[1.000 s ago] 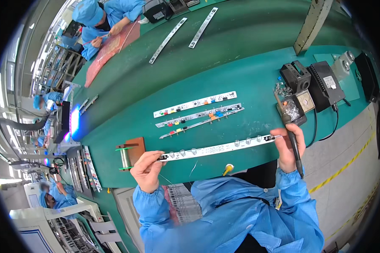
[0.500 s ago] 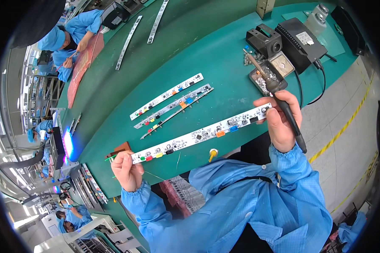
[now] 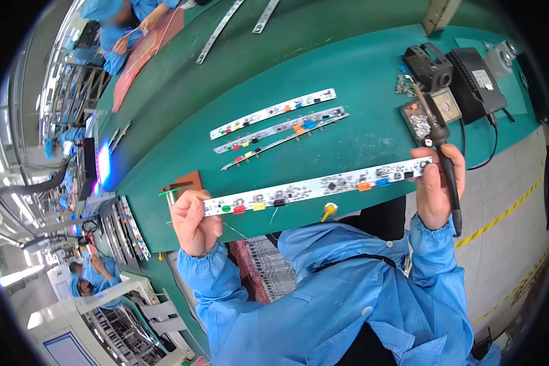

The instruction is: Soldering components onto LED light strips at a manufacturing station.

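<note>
A long white circuit board (image 3: 314,190) with green, red, yellow, black, orange and blue parts along its near edge spans both hands above the green mat. My left hand (image 3: 194,221) pinches its left end. At the right end, my right hand (image 3: 438,186) grips the board between thumb and fingers. The same hand also carries a soldering iron (image 3: 449,174), its dark handle lying across the fingers and its tip pointing away. Beyond the held board, three similar boards (image 3: 273,114) lie on the mat, the nearest one tipped on its edge.
At the far right are a black iron stand (image 3: 429,68), a soldering station (image 3: 474,82) with its cable, a tray of small metal parts (image 3: 416,125) and a sponge (image 3: 446,107). A solder spool (image 3: 184,186) stands by my left hand. Co-workers (image 3: 125,30) sit at far left.
The view has shifted, so the bench things sit further right or lower. Both hands still hold the board, which lies a little more level in view. The soldering iron stays in my right hand.
</note>
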`<action>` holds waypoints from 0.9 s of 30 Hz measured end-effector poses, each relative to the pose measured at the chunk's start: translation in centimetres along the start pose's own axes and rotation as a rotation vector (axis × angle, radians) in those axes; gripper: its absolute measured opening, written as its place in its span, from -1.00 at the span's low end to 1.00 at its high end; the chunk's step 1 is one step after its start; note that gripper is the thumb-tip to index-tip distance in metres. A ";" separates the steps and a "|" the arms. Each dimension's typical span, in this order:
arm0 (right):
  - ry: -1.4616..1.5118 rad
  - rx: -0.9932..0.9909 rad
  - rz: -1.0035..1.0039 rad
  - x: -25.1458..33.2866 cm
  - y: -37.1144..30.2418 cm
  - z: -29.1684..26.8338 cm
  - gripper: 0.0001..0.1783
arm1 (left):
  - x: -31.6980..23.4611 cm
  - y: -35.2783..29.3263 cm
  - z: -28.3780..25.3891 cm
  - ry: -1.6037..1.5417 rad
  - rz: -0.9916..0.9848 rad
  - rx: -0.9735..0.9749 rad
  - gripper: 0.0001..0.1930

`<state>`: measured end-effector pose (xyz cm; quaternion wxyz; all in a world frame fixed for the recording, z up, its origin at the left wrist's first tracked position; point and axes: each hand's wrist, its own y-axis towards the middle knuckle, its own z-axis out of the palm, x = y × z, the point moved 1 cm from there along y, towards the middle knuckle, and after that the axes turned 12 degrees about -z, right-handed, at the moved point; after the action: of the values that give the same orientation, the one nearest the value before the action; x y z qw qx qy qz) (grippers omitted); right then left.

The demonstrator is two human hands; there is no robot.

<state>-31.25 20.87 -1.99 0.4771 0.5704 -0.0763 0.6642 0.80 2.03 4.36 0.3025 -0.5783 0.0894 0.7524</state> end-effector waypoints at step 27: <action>-0.546 0.457 -0.602 4.9 0.2 4.1 -0.75 | 0.2 -2.6 1.4 0.218 0.214 -0.170 -0.79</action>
<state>-28.06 20.85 3.52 0.4730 0.8117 0.1182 0.3218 1.09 4.88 5.14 0.1590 -0.6671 0.1186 0.7180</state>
